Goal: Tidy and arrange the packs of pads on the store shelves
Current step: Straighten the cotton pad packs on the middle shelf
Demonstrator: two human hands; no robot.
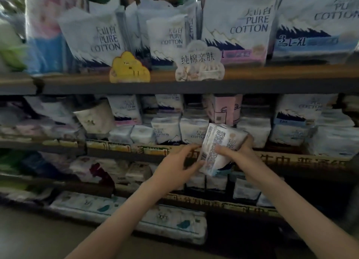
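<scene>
Pack [221,148] (white, tilted) gripped by left hand [178,161] – and right hand [237,152]

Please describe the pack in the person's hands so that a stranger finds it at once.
Find the brown wooden shelf board carrying large white Pure Cotton bags, then look below it. There the left hand and right hand grip a small white plastic pack. Unlike its shelved neighbours, it is tilted and held off the shelf.
</scene>
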